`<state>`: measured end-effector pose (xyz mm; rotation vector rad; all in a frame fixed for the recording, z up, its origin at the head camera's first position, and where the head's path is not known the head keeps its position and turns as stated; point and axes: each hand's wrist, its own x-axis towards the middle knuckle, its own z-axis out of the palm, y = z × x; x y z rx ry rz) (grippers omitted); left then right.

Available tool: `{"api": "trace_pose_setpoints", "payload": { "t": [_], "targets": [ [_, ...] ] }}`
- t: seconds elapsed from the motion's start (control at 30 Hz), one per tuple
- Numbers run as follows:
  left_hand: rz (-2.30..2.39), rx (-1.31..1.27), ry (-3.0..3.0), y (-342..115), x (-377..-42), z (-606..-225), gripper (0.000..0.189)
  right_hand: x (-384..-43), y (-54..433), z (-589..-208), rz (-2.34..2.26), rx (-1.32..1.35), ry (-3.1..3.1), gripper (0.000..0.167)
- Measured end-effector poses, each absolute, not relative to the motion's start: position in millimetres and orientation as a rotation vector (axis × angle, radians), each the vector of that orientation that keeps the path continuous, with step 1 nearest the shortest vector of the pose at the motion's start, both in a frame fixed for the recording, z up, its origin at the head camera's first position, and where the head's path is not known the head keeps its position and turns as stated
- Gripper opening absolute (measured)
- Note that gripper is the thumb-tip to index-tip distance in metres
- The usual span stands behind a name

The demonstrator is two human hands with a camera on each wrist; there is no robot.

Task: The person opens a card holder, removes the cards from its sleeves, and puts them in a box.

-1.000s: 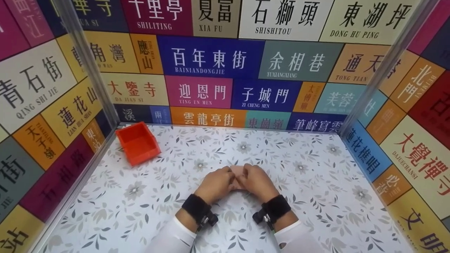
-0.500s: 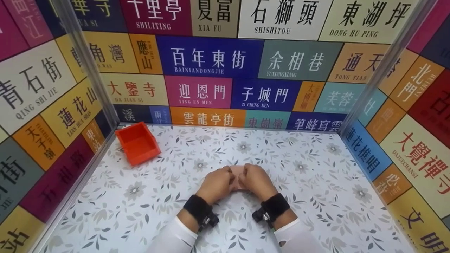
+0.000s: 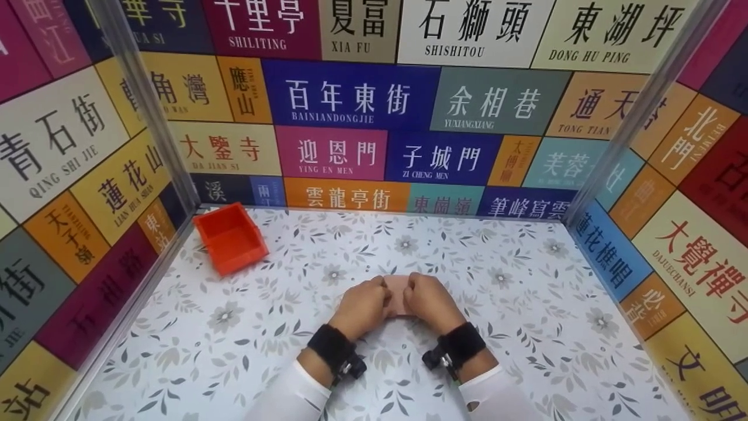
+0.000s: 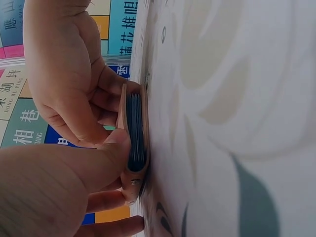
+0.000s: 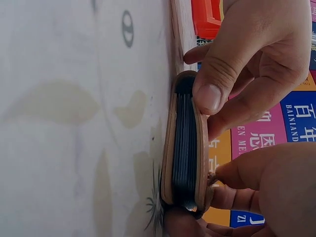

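Observation:
A small pinkish-tan card holder (image 3: 398,295) lies between the two hands, close over the patterned tabletop. Its dark inner sleeves (image 5: 183,143) show edge-on between two covers in the wrist views. My left hand (image 3: 362,307) grips its left end, the thumb (image 4: 118,143) pressed on the upper cover beside the rounded spine, where small metal studs show. My right hand (image 3: 432,301) pinches at the opposite end, its fingers at a small fastening (image 5: 211,178) on the cover's edge. Part of the holder is hidden under the curled fingers.
An orange-red open box (image 3: 231,238) stands at the back left of the flower-patterned tabletop (image 3: 280,351). Panels with colourful place-name signs (image 3: 350,96) enclose the back and both sides. Metal corner posts (image 3: 637,117) stand where the panels meet.
Both hands stay on the card holder in the same spot. My right hand has shifted slightly right, so a little more of the pink cover shows between the hands.

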<state>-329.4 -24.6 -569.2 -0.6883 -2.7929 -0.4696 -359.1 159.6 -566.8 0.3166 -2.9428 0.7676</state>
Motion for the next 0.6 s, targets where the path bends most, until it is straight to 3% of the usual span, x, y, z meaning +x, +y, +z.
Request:
{"api": "trace_pose_setpoints", "payload": {
  "t": [0.6],
  "targets": [
    [-0.425,-0.622,-2.879,-22,-331,-566,0.008,-367,192,-567,1.565,0.153,-2.936,0.023]
  ]
}}
